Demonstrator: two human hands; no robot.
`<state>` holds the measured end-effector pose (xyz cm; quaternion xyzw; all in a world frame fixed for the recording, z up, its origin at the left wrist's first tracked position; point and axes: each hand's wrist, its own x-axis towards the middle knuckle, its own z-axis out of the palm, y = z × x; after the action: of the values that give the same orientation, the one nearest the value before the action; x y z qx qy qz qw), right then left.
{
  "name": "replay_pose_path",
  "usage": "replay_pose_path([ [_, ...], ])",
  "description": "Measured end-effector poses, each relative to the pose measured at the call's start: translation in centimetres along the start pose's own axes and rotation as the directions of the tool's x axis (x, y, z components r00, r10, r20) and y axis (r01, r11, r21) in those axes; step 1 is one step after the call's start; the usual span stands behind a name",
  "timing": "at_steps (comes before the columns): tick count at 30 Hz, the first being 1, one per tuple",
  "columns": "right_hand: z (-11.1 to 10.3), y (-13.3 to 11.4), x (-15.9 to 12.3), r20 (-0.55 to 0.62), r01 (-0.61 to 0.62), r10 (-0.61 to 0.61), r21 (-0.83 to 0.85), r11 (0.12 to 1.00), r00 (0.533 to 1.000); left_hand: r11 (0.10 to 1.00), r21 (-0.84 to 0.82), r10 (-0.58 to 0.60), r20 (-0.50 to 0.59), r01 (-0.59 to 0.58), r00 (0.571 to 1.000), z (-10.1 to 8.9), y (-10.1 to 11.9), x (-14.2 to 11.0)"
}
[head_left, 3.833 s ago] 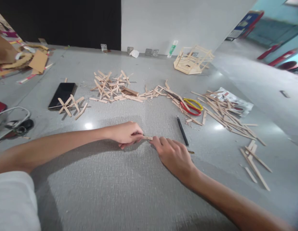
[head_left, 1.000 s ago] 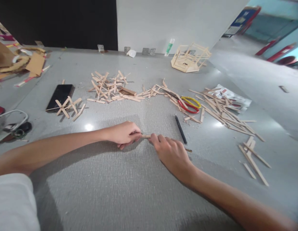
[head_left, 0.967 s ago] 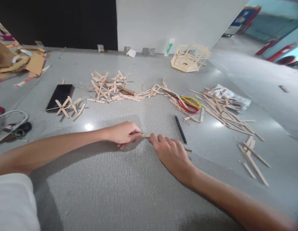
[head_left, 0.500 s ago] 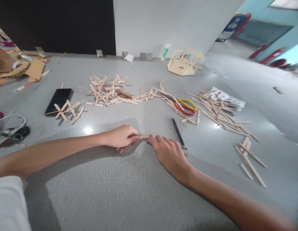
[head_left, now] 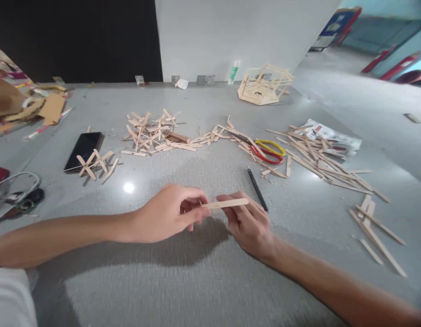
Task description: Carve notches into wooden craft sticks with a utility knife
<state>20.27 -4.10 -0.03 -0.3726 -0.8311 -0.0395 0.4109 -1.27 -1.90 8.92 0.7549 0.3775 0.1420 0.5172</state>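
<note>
My left hand [head_left: 173, 211] pinches one end of a flat wooden craft stick [head_left: 231, 204] between thumb and fingers. The stick is held nearly level above the grey table, its rounded free end pointing right. Against the stick's right half, my right hand [head_left: 249, 220] has its fingers curled; part of its grip is hidden behind the stick. A black pen [head_left: 257, 188] lies just beyond my right hand.
Loose craft sticks [head_left: 152, 131] are heaped across the table, with another pile [head_left: 319, 154] at right. Scissors [head_left: 270, 152] with red and yellow handles lie between them. A phone [head_left: 83, 150], a glue stick [head_left: 234, 72] and a stick-built frame [head_left: 265, 86] are farther off.
Both hands have lifted and turned, bringing the craft stick's length into view, where before only a short piece showed between the fingertips. My view has shifted slightly.
</note>
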Motion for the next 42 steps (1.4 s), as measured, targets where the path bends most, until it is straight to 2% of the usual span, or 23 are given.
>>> replay_pose_path([
  [2, 0.1, 0.1, -0.3, -0.004, -0.009, 0.009, -0.007, 1.000, 1.000, 0.993, 0.101, 0.072, -0.047, -0.067, 0.996, 0.4, -0.1, -0.2],
  [4, 0.1, 0.1, -0.5, -0.015, -0.011, 0.010, -0.040, 0.999, 1.000, 0.952, 0.243, 0.217, -0.117, -0.184, 0.969, 0.8, -0.5, -0.2],
  [7, -0.1, 0.1, -0.5, -0.040, 0.022, -0.024, -0.059, 0.998, 0.999, 0.823, 0.443, 0.472, -0.183, -0.356, 0.863, 1.4, -1.5, -0.3],
  [9, -0.2, 0.0, -0.4, -0.051, 0.052, -0.055, -0.047, 0.998, 0.997, 0.704, 0.583, 0.594, -0.169, -0.406, 0.787, 1.6, -2.1, -0.4],
  [11, -0.2, -0.1, -0.4, -0.058, 0.071, -0.073, -0.028, 0.997, 0.996, 0.572, 0.707, 0.671, -0.112, -0.415, 0.733, 1.7, -2.6, -0.5],
  [15, -0.3, -0.3, -0.4, -0.064, 0.092, -0.092, -0.001, 0.996, 0.994, 0.354, 0.838, 0.731, 0.028, -0.414, 0.682, 2.0, -3.2, -0.8],
  [19, -0.3, -0.3, -0.7, 0.023, 0.081, -0.081, 0.012, 0.997, 0.996, 0.150, 0.928, 0.761, 0.112, -0.342, 0.639, 2.3, -3.0, -0.9],
  [22, -0.3, -0.3, -0.8, 0.046, 0.070, -0.072, 0.034, 0.997, 0.996, 0.066, 0.949, 0.771, 0.147, -0.307, 0.619, 2.5, -2.8, -0.9],
  [25, -0.4, -0.3, -0.7, 0.084, 0.055, -0.061, 0.074, 0.996, 0.995, 0.038, 0.961, 0.771, 0.146, -0.274, 0.620, 2.6, -3.0, -1.0],
  [27, -0.3, -0.3, -0.5, 0.101, 0.047, -0.055, 0.080, 0.996, 0.993, 0.055, 0.961, 0.759, 0.136, -0.271, 0.637, 2.6, -3.5, -0.9],
  [28, -0.2, -0.2, -0.4, 0.104, 0.039, -0.046, 0.073, 0.997, 0.993, 0.094, 0.955, 0.738, 0.123, -0.281, 0.664, 2.5, -3.7, -0.8],
  [29, -0.1, -0.2, -0.3, 0.113, 0.026, -0.032, 0.058, 0.998, 0.993, 0.167, 0.938, 0.690, 0.109, -0.304, 0.716, 2.4, -4.0, -0.5],
  [30, 0.0, -0.1, -0.2, 0.132, 0.010, -0.013, 0.028, 1.000, 0.991, 0.280, 0.906, 0.622, 0.081, -0.318, 0.779, 2.3, -4.3, -0.2],
  [32, 0.1, -0.1, 0.1, 0.188, -0.021, 0.036, -0.082, 0.996, 0.981, 0.606, 0.755, 0.410, -0.027, -0.251, 0.911, 2.0, -4.8, 0.7],
  [33, 0.1, -0.1, 0.2, 0.221, -0.018, 0.052, -0.154, 0.988, 0.974, 0.731, 0.661, 0.296, -0.085, -0.168, 0.951, 1.8, -5.1, 1.1],
  [34, 0.1, -0.1, 0.3, 0.256, 0.006, 0.055, -0.231, 0.973, 0.965, 0.819, 0.561, 0.206, -0.089, -0.121, 0.975, 1.6, -5.2, 1.6],
  [36, -0.2, -0.4, 0.4, 0.312, 0.091, 0.030, -0.367, 0.926, 0.950, 0.901, 0.427, 0.135, -0.106, -0.078, 0.985, 1.2, -5.5, 2.3],
  [38, -0.4, -0.6, 0.5, 0.357, 0.184, -0.011, -0.455, 0.872, 0.934, 0.930, 0.359, 0.126, -0.092, -0.085, 0.988, 1.0, -5.6, 2.7],
  [42, -0.8, -1.0, 0.9, 0.385, 0.233, -0.034, -0.483, 0.844, 0.922, 0.954, 0.287, 0.103, -0.050, -0.085, 0.993, 0.6, -5.3, 2.8],
])
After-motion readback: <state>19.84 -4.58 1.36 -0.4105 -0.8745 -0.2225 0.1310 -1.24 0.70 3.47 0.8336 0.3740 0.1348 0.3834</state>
